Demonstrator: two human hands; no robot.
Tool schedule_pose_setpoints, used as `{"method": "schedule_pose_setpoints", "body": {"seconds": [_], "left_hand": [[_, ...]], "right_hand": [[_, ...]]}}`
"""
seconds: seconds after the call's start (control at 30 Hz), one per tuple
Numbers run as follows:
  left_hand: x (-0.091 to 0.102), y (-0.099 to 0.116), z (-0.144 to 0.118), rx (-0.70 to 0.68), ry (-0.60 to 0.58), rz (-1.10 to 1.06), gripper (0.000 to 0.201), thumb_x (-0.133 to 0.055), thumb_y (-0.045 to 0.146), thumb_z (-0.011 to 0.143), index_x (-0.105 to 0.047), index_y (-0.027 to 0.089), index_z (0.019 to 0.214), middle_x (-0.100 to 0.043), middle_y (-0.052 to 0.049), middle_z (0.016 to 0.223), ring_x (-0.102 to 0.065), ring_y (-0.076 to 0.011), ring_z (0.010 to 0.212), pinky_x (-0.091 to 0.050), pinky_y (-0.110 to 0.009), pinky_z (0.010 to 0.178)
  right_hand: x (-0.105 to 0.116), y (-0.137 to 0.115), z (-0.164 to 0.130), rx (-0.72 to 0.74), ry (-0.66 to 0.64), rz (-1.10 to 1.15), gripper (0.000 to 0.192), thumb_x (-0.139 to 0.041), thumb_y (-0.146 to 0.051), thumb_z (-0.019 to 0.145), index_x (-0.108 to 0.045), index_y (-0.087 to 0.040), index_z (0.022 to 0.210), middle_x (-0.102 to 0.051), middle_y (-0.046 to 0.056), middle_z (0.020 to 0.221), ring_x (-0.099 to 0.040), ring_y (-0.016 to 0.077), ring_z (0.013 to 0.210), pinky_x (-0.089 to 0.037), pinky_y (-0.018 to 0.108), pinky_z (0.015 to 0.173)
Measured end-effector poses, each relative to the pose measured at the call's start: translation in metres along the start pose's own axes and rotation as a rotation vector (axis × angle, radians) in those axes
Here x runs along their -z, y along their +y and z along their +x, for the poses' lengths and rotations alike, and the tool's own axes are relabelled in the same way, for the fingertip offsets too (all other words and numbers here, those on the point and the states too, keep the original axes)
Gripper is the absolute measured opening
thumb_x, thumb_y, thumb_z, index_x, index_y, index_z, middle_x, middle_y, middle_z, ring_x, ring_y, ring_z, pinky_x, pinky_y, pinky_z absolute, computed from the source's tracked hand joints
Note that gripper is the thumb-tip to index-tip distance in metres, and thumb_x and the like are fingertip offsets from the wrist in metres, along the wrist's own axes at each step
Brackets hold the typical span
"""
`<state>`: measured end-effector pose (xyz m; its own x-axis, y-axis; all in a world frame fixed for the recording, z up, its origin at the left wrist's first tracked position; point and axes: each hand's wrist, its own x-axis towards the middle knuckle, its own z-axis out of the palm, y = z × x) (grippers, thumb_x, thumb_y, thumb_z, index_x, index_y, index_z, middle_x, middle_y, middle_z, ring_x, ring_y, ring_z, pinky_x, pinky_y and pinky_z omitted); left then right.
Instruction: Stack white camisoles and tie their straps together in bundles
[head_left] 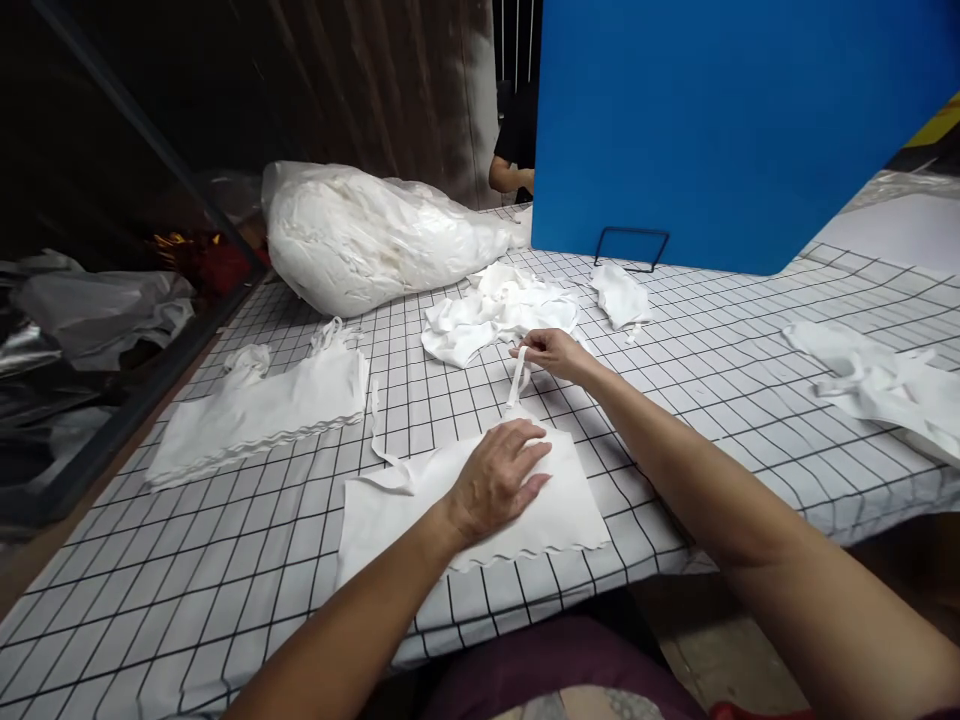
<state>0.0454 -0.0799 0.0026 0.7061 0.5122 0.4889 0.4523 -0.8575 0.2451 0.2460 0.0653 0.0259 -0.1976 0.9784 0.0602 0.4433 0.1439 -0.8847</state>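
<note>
Your left hand (499,475) presses flat, grip apart, on the white cloth (555,510); right hand (551,352) at 12 o'clock, grip clamped on its strap (517,378).

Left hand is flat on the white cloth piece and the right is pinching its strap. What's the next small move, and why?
Probably draw the strap taut and lay it down onto the cloth piece. The right hand pinches the strap's end just above the cloth, while the left hand presses the cloth flat on the checked tablecloth. The flat stack to the left suggests pieces end up neatly laid.
</note>
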Motion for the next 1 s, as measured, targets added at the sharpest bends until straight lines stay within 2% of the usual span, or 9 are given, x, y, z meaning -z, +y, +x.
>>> {"method": "schedule_pose_setpoints", "body": {"seconds": [0.13, 0.23, 0.47, 0.6, 0.67, 0.77, 0.83, 0.9, 1.0], "left_hand": [[-0.001, 0.001, -0.003, 0.037, -0.303, -0.022, 0.053, -0.054, 0.042, 0.096, -0.045, 0.013, 0.140, -0.047, -0.013, 0.148, -0.032, -0.0293, 0.145, -0.035, -0.048, 0.117], [0.003, 0.000, -0.004, 0.073, -0.430, -0.058, 0.061, -0.047, 0.052, 0.097, -0.038, 0.018, 0.147, -0.033, -0.009, 0.159, -0.020, -0.0275, 0.150, -0.028, -0.047, 0.121], [0.004, -0.002, 0.000, 0.043, -0.475, -0.129, 0.069, -0.041, 0.059, 0.097, -0.035, 0.017, 0.150, -0.026, -0.007, 0.162, -0.010, -0.0266, 0.152, -0.020, -0.045, 0.124], [0.007, -0.004, 0.004, 0.035, -0.396, -0.144, 0.049, -0.047, 0.046, 0.098, -0.052, 0.018, 0.138, -0.038, -0.007, 0.156, -0.021, -0.0244, 0.150, -0.025, -0.040, 0.122], [0.021, -0.008, 0.004, 0.061, -0.371, -0.180, 0.033, -0.049, 0.036, 0.099, -0.061, 0.020, 0.125, -0.051, -0.007, 0.146, -0.040, -0.0210, 0.141, -0.036, -0.036, 0.115], [0.058, -0.017, -0.012, 0.165, -0.330, -0.200, 0.018, -0.053, 0.025, 0.097, -0.066, 0.021, 0.108, -0.066, -0.006, 0.116, -0.061, -0.0186, 0.111, -0.050, -0.035, 0.095], [0.087, -0.025, -0.034, 0.244, -0.277, -0.134, 0.011, -0.059, 0.025, 0.092, -0.064, 0.020, 0.101, -0.065, -0.006, 0.105, -0.059, -0.0205, 0.103, -0.051, -0.036, 0.087], [0.110, -0.034, -0.060, 0.340, -0.261, -0.018, 0.021, -0.070, 0.033, 0.085, -0.062, 0.018, 0.097, -0.062, -0.006, 0.102, -0.056, -0.0230, 0.101, -0.050, -0.038, 0.084], [0.120, -0.048, -0.086, 0.473, -0.290, 0.073, 0.030, -0.076, 0.038, 0.077, -0.060, 0.017, 0.091, -0.061, -0.006, 0.098, -0.055, -0.0232, 0.095, -0.048, -0.036, 0.079]], "right_hand": [[-0.006, -0.006, 0.024, -0.174, -0.098, 0.063, 0.044, -0.085, -0.046, 0.064, -0.052, -0.018, 0.061, -0.045, -0.006, 0.053, -0.038, 0.0074, 0.050, -0.033, 0.023, 0.049], [-0.020, -0.005, 0.033, -0.239, -0.098, 0.062, 0.034, -0.085, -0.031, 0.067, -0.054, -0.019, 0.065, -0.059, -0.001, 0.059, -0.053, 0.0110, 0.054, -0.045, 0.025, 0.054], [-0.029, -0.012, 0.024, -0.185, -0.024, -0.119, 0.015, -0.074, -0.008, 0.069, -0.061, -0.016, 0.069, -0.064, 0.001, 0.067, -0.059, 0.0148, 0.065, -0.049, 0.027, 0.066], [-0.045, -0.040, 0.006, 0.043, 0.127, -0.142, 0.005, -0.066, -0.020, 0.079, -0.064, -0.017, 0.081, -0.062, 0.001, 0.072, -0.054, 0.0142, 0.066, -0.043, 0.028, 0.065], [-0.062, -0.053, -0.015, 0.200, 0.214, -0.070, 0.012, -0.061, -0.028, 0.085, -0.063, -0.017, 0.084, -0.061, 0.002, 0.073, -0.053, 0.0141, 0.066, -0.042, 0.028, 0.062], [-0.086, -0.061, -0.054, 0.350, 0.241, -0.008, 0.017, -0.057, -0.034, 0.090, -0.061, -0.018, 0.087, -0.060, 0.003, 0.079, -0.052, 0.0142, 0.067, -0.042, 0.028, 0.060], [-0.095, -0.056, -0.078, 0.424, 0.188, -0.033, 0.015, -0.054, -0.033, 0.092, -0.060, -0.019, 0.088, -0.058, 0.004, 0.080, -0.049, 0.0138, 0.065, -0.041, 0.028, 0.059], [-0.099, -0.046, -0.095, 0.481, 0.117, -0.057, 0.013, -0.053, -0.031, 0.094, -0.059, -0.020, 0.088, -0.056, 0.004, 0.080, -0.048, 0.0139, 0.063, -0.040, 0.029, 0.058], [-0.103, -0.031, -0.102, 0.513, 0.056, -0.067, 0.011, -0.052, -0.027, 0.094, -0.058, -0.020, 0.088, -0.054, 0.003, 0.079, -0.048, 0.0144, 0.065, -0.041, 0.030, 0.059]]}}
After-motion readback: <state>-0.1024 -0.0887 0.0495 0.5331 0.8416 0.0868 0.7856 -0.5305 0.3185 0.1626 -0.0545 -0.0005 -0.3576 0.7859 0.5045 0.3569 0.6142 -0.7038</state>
